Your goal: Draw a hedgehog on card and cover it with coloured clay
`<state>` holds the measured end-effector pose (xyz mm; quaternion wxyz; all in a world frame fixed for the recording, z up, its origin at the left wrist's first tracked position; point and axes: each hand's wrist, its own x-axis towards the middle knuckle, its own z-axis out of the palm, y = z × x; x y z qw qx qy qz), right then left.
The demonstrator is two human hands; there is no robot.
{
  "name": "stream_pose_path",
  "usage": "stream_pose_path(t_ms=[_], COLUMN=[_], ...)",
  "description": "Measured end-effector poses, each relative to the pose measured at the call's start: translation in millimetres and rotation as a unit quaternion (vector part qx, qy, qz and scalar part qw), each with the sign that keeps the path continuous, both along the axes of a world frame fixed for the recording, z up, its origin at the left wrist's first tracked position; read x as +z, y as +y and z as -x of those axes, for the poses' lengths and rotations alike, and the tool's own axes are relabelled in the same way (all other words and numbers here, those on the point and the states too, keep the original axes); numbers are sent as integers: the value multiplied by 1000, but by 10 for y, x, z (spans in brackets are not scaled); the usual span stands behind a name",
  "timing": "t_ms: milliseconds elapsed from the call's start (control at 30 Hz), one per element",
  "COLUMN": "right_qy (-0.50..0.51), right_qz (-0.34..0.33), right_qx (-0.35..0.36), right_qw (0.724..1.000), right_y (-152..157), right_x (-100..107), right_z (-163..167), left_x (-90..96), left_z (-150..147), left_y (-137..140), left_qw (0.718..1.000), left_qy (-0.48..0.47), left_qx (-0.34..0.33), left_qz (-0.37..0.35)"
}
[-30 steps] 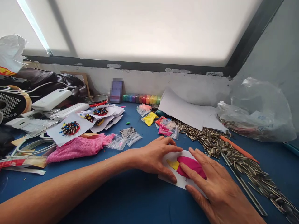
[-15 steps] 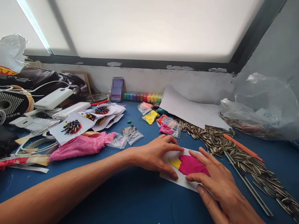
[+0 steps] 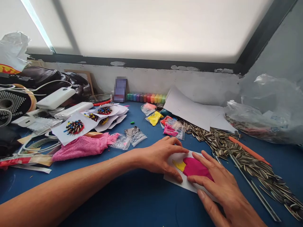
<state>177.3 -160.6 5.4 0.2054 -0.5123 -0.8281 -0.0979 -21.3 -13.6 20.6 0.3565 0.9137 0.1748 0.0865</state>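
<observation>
A white paper sheet [image 3: 189,186] lies on the blue tabletop in front of me. Spread flat on it is a magenta patch of what looks like modelling clay [image 3: 196,167], with a smaller yellow clay patch [image 3: 179,165] against its left side. My left hand [image 3: 164,157] rests on the paper's left part, thumb and fingers apart around the yellow end. From the right, my right hand [image 3: 219,181] reaches over the paper with fingers spread, covering the magenta patch's right end. One of its fingers lies along the patch's lower edge. Neither hand grips anything.
Striped sunflower seeds [image 3: 255,164] spread along the right, with a metal rod [image 3: 255,189] and an orange stick [image 3: 249,151]. Bagged clay [image 3: 174,127] lies behind my hands. Seed-covered paper cards [image 3: 74,127] and a pink cloth [image 3: 81,146] are at left.
My right hand's fingers have shifted slightly left across the magenta patch. My left hand keeps its place on the paper. The whole view has shifted a little.
</observation>
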Motion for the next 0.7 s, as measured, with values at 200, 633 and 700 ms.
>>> stream_pose_path(t_ms=[200,633,700], right_qy=[-8,-142,-135], right_qz=[-2,-100,-97], right_qx=[0,56,55], right_qw=[1000,983,985], right_y=[5,139,143], right_x=[23,-38,-49], right_z=[54,-100,-76], left_x=[-12,23,29], left_z=[2,0,2], left_y=[4,-13,-17], left_qw=[1000,1000,1000], left_qy=[-5,6,7], left_qx=[-7,-3,-2], left_qz=[-14,-24,-23])
